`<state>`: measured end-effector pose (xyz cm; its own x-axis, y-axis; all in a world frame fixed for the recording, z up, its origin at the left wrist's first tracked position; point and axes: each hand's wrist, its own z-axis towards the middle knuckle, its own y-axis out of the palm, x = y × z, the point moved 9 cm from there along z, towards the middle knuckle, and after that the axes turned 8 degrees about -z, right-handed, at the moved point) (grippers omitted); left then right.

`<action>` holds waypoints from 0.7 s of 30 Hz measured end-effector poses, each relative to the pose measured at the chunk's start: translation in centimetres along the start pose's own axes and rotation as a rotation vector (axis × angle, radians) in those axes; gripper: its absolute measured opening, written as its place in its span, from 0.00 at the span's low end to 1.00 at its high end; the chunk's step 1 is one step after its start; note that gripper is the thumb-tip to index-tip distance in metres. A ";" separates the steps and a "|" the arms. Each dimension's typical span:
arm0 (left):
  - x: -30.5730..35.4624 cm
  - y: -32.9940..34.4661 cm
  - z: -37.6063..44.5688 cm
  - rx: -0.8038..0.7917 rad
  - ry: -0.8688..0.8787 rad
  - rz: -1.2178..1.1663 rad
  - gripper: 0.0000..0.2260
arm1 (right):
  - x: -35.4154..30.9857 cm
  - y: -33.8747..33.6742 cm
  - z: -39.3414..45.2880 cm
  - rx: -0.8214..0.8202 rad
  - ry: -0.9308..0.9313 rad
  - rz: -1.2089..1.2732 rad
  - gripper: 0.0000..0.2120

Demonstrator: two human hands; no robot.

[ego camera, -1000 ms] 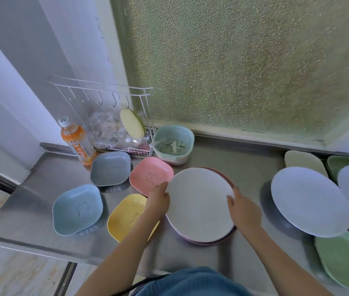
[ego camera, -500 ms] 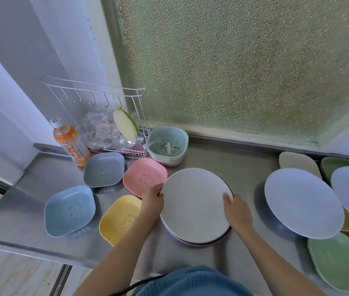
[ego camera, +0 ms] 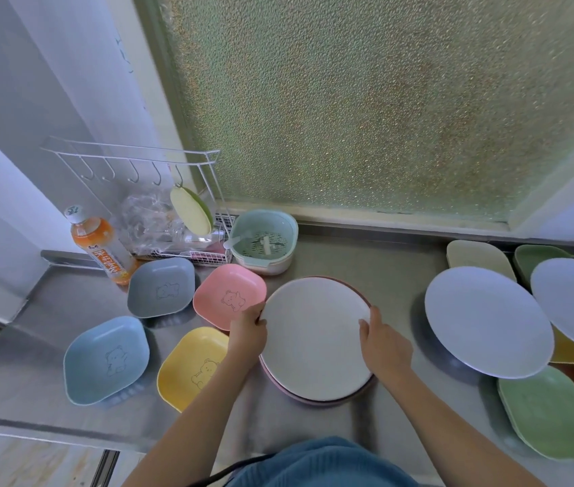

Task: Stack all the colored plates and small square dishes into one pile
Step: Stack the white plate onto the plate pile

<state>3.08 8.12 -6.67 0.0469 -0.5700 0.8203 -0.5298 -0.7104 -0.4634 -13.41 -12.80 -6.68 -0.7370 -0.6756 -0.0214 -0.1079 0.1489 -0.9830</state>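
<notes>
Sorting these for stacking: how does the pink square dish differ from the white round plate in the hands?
The pink square dish is small, deep and rounded-square, with a bear drawn inside; the white round plate is larger, flat, circular and plain. The dish sits untouched on the counter; the plate lies on a pinkish plate, gripped by the left hand and right hand. Both face up.

orange drink bottle (ego camera: 100, 246), label print too blurred to read

Single head-worn wide-angle view, looking steeply down and forward, close over the steel counter (ego camera: 50, 321)
</notes>
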 end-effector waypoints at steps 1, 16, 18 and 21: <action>0.0 0.1 0.0 -0.005 0.004 -0.007 0.20 | 0.1 0.1 0.1 0.001 0.000 0.023 0.20; -4.5 0.4 -0.2 0.051 -0.278 -0.083 0.12 | 15.6 4.8 -4.8 -0.016 0.988 1.173 0.28; -4.4 0.6 -0.2 0.016 -0.316 -0.172 0.11 | 15.7 6.3 -4.4 0.004 1.050 1.533 0.23; -3.8 1.1 0.0 -0.025 -0.351 -0.230 0.10 | 17.3 7.6 -3.6 0.111 1.085 1.651 0.15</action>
<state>2.31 9.51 -10.24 0.4500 -0.5066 0.7354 -0.4916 -0.8281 -0.2696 -29.41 -20.76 -13.87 -0.0900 0.7017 -0.7068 0.9911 -0.0071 -0.1332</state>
